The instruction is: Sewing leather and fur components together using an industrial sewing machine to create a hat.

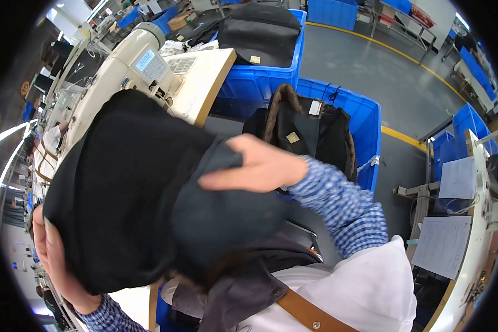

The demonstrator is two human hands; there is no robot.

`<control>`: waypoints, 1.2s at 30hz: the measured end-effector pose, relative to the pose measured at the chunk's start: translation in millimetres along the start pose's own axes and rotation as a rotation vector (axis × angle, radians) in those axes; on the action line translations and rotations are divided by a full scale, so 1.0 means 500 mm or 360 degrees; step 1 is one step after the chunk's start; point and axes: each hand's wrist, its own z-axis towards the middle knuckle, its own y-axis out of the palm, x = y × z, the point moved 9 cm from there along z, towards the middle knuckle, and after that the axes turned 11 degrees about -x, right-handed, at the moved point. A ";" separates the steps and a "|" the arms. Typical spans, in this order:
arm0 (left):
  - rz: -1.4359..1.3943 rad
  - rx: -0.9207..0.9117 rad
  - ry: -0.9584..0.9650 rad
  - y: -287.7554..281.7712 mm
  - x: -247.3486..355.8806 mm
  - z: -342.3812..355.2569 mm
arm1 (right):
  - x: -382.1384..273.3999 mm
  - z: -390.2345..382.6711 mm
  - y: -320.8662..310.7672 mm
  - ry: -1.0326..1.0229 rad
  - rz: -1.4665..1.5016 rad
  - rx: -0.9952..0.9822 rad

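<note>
A large black and dark-grey sewn fabric piece (133, 182) is held up in front of me and fills the left and middle of the view. It bulges like a bag, but its exact kind does not show. My left hand (58, 263) grips its lower left edge, with some fingers hidden behind the cloth. At the dark-grey part, my right hand (263, 166) pinches the fabric between thumb and fingers, slightly blurred. A white sewing machine (133, 61) with a small lit screen stands behind the piece, which hides part of the machine and its table (213, 77).
To the right of the machine table, a blue bin (373, 133) holds dark pieces with brown fur trim (282, 110). Another blue bin (299, 50) behind it carries a black item (260, 36). A worktable with hanging paper sheets (442, 243) stands at far right.
</note>
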 end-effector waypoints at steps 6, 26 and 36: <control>-0.0909 -0.0288 -0.0128 0.211 0.004 0.033 | -0.205 -0.089 -0.194 0.0439 -0.0520 0.0330; -0.0642 -0.0808 -0.0683 0.348 -0.194 -0.200 | 0.254 -0.322 -0.569 0.2192 -0.0974 -0.0150; -0.0567 -0.0886 -0.0593 0.342 -0.221 -0.212 | -0.268 -0.305 -0.620 0.0981 -0.0417 0.0697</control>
